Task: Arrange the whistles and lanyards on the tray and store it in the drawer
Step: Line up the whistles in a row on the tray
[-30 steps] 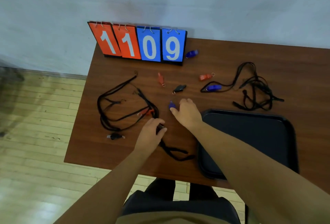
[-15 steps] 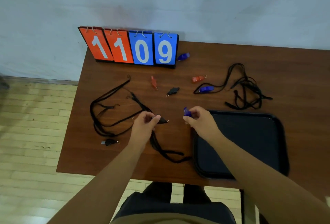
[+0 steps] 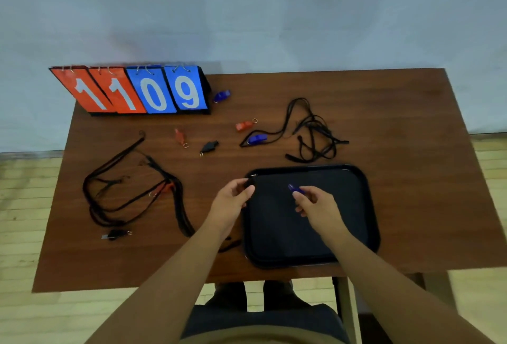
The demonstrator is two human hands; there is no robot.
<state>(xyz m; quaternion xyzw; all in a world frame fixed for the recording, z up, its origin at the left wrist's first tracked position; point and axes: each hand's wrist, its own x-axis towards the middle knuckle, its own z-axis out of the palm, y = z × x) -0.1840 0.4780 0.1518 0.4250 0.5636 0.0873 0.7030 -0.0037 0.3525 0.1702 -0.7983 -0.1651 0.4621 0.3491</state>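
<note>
Right hand (image 3: pixel 315 202) pinches blue whistle (image 3: pixel 295 188) over the tray (image 3: pixel 370 223).

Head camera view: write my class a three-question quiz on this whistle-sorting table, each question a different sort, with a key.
1. True or false: the right hand holds a blue whistle above the tray.
2. Which digits does the scoreboard show?
   A) 1019
   B) 1109
   C) 9011
3. Fill in: the black whistle between the two red ones lies on the ____.

Key:
1. True.
2. B.
3. Table; it sits between the red whistle and the other red whistle, which also lie there.
</note>
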